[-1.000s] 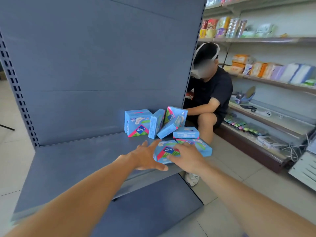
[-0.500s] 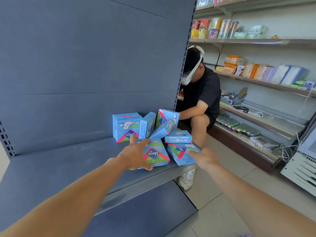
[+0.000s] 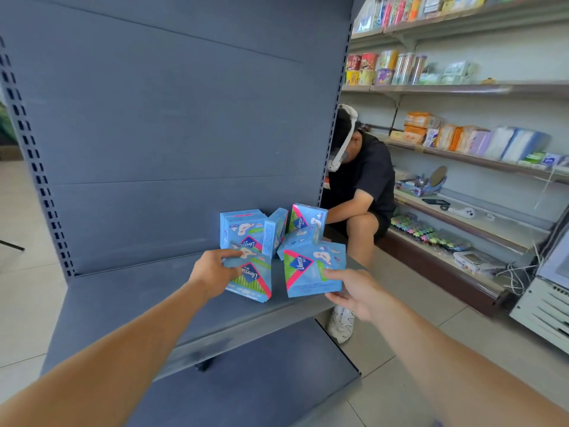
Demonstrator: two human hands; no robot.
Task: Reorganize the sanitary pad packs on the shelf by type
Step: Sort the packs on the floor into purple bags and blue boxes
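Big grey-blue shelf [image 3: 138, 291] takes up most of the shot, with a stocked wall rack [image 3: 480, 90] off to the right and another person [image 3: 360, 192] sitting beside it on the low ledge. Toward the shelf's right end there's a jumble of blue pad packs [image 3: 271, 229], some upright, some leaning on each other. In front of that pile, the left hand [image 3: 212, 275] grips one pack [image 3: 251, 280] by its left edge, and the right hand [image 3: 354, 291] has its fingers pinched on the lower right corner of a second pack [image 3: 311, 271]. Both packs are tilted, just above the shelf.
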